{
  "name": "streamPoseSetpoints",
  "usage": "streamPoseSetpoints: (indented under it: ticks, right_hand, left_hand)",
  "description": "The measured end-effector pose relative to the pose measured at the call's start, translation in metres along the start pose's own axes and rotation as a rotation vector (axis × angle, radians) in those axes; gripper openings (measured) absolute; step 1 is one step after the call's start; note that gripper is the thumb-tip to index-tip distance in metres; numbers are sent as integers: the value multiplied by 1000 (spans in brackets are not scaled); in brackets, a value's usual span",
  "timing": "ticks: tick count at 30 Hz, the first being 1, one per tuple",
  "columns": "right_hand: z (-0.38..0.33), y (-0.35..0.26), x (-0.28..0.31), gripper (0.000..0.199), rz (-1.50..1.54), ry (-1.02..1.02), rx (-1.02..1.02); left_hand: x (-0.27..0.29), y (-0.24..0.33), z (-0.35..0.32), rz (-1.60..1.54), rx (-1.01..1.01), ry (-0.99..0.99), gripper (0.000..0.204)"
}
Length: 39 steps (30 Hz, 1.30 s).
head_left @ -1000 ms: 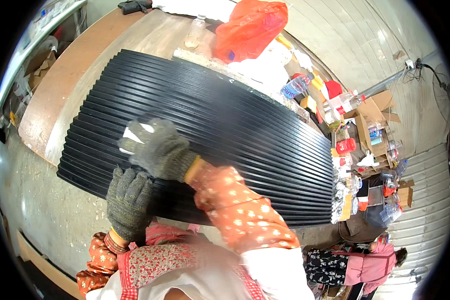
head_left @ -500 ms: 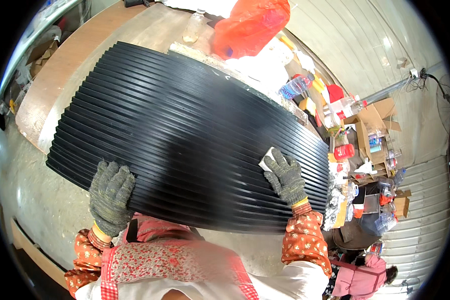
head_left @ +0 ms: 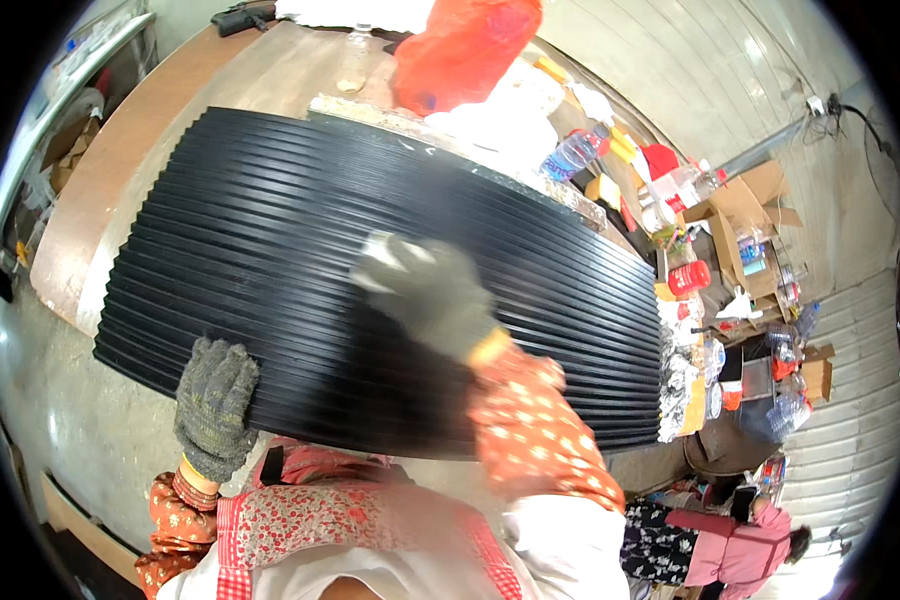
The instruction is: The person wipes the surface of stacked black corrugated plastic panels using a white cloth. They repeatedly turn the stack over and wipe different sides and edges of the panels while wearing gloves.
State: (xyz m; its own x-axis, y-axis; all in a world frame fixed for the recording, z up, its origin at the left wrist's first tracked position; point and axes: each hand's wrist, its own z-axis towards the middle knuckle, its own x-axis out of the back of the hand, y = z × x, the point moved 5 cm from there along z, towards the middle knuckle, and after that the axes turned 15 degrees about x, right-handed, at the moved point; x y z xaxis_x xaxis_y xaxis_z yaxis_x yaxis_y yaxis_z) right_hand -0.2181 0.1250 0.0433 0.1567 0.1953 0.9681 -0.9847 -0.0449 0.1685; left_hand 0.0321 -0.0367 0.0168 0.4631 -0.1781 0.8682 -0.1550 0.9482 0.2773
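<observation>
A large black ribbed panel lies across the table in front of me. My left hand, in a dark grey knit glove, holds its near left edge, the fingers together on top and the thumb hidden. Over the middle of the panel is my right hand, gloved alike and smeared by motion. Its fingers are closed on a small white pad, mostly covered by the glove, so its exact kind is unclear. I cannot tell whether the pad touches the ribs.
Beyond the panel stand a clear bottle, a red plastic bag and a blue-labelled bottle. A red-lidded jar and cardboard boxes crowd the right. Another person in pink is at the lower right.
My right hand has swept left and away from me, from the panel's right part to its middle, with the white pad. My left hand stays at the near left edge.
</observation>
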Motion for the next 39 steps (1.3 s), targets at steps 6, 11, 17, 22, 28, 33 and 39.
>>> streamPoseSetpoints:
  ticks: [6, 11, 17, 22, 28, 33, 39]
  right_hand:
    - [-203, 29, 46, 44, -12, -8, -609]
    - [-161, 22, 22, 45, -126, -17, -642]
    - [66, -22, 6, 41, 27, -25, -237]
    - [262, -51, -40, 44, 71, 128, 59]
    - [350, -71, -38, 46, 164, 53, -8]
    - [214, -45, -28, 46, 96, -35, -111]
    - [-88, 3, 33, 43, -33, 29, -768]
  left_hand:
    - [23, -64, -4, 102, -4, 81, 65]
    - [54, -136, -18, 150, 315, 246, 77]
    - [57, -148, -20, 96, 398, 163, 80]
    - [60, -150, -6, -69, 324, 139, 76]
    - [58, -151, -9, -80, 277, 135, 71]
    - [67, -177, -11, -136, 216, 168, 83]
    - [47, -200, -36, -326, 607, 153, 114]
